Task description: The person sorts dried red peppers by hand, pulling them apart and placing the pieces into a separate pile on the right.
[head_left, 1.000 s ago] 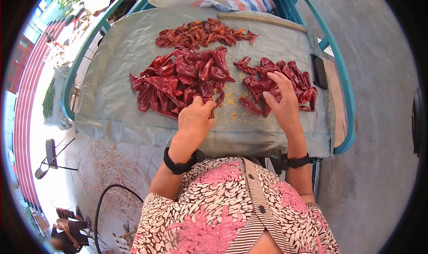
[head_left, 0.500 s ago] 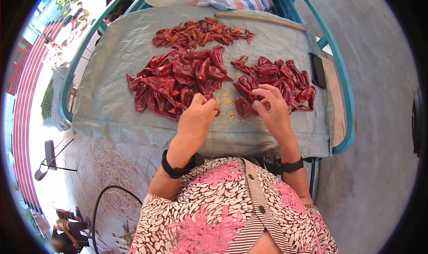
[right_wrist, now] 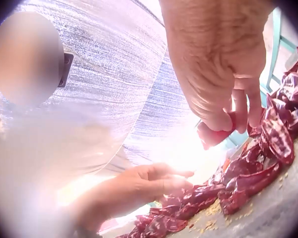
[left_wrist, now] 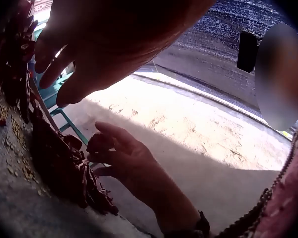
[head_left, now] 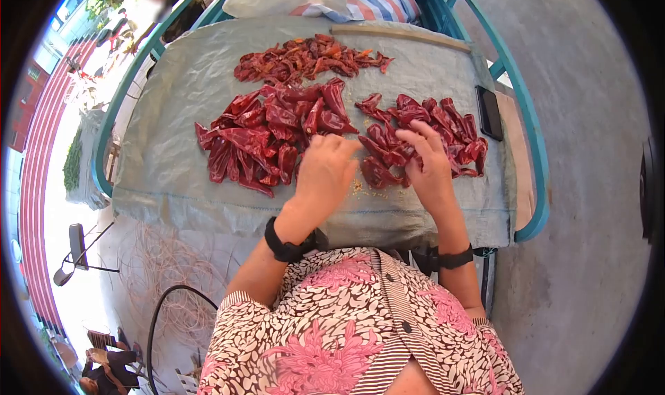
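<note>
Red, wrinkled skin shows between the fingers (right_wrist: 242,105) of the right hand (head_left: 431,168). Thumb and fingers pinch one dried pepper (right_wrist: 214,135), held just above the smaller pile (head_left: 443,128), which lies right of the big pile (head_left: 270,135). The left hand (head_left: 325,170) hovers at the big pile's near right corner, close beside the right hand, its fingers relaxed and gripping nothing. Yellow seeds (head_left: 364,187) are scattered on the grey sheet (head_left: 166,104) just in front of the big pile, under both hands. A broken-looking heap (head_left: 308,55) lies beyond the big pile, and a dark phone (head_left: 490,112) lies well to its right. By my reading, one pepper is being picked out for handling. The next move calls for the left hand to take its free end gently, since dried skin tears and spills seeds.
</note>
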### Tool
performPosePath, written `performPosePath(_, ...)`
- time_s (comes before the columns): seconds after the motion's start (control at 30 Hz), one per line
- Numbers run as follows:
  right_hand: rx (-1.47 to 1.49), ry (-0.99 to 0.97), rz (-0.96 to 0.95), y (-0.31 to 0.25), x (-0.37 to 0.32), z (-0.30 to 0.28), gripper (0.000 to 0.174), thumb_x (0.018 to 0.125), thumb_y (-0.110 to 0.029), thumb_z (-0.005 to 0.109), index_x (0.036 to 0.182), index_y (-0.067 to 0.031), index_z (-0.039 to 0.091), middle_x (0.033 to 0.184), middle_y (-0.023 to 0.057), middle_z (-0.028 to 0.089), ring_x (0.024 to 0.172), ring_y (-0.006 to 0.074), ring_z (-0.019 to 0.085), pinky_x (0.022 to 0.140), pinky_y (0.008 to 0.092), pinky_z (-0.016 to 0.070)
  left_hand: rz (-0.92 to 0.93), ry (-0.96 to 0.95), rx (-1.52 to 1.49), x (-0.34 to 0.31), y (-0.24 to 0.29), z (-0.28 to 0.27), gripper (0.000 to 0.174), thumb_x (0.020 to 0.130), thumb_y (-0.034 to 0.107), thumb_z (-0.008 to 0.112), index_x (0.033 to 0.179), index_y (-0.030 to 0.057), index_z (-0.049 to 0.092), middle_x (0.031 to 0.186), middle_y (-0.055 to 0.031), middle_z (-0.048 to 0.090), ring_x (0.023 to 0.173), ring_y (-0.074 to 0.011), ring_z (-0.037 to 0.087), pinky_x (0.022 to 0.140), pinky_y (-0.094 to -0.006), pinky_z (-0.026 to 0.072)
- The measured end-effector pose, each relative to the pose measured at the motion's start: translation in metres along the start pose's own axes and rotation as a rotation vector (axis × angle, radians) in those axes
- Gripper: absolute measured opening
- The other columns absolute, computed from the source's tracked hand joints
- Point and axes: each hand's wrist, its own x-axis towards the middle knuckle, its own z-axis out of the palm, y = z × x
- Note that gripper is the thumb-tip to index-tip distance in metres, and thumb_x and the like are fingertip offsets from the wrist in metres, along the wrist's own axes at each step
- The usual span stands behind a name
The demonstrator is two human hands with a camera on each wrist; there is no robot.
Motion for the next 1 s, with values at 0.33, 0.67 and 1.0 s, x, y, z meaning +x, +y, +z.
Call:
performPosePath(0.33, 0.049, -0.069, 0.179, 0.012, -0.015, 0.009, 0.046, 0.091, -0.002, 0.064, 0.135, -0.0128, 0.06, 0.146, 0.0137, 0.052, 0.085, 0.0274, 0.071, 0.083, 0.04, 0.0571, 0.11, 0.027, 0.605, 0.051, -0.053, 0.026, 0.04, 0.084, 0.015, 0.074, 0.124, 0.0169, 0.069, 0.116, -0.0087, 0.063, 0.122, -0.0331, 0.051, 0.111, -0.055, 0.0307)
performPosePath(0.67, 0.047, -0.073, 0.173, 0.014, -0.008, 0.007, 0.051, 0.089, 0.001, 0.067, 0.137, -0.0125, 0.059, 0.145, 0.0128, 0.052, 0.089, 0.0235, 0.07, 0.082, 0.0374, 0.0578, 0.127, 0.136, 0.406, 0.061, -0.047, 0.021, 0.021, 0.087, 0.014, 0.071, 0.107, 0.0172, 0.072, 0.106, -0.0041, 0.068, 0.108, -0.0264, 0.057, 0.108, -0.0502, 0.0345)
performPosePath(1.0, 0.014, -0.078, -0.073, 0.004, 0.013, 0.009, 0.052, 0.083, 0.005, 0.07, 0.131, -0.0128, 0.065, 0.14, 0.0159, 0.056, 0.115, 0.0354, 0.066, 0.09, 0.0397, 0.0569, 0.264, -0.21, -0.236, 0.018, 0.004, 0.002, 0.035, 0.083, 0.004, 0.074, 0.116, 0.012, 0.071, 0.112, -0.0065, 0.071, 0.103, -0.0283, 0.06, 0.094, -0.0409, 0.0478)
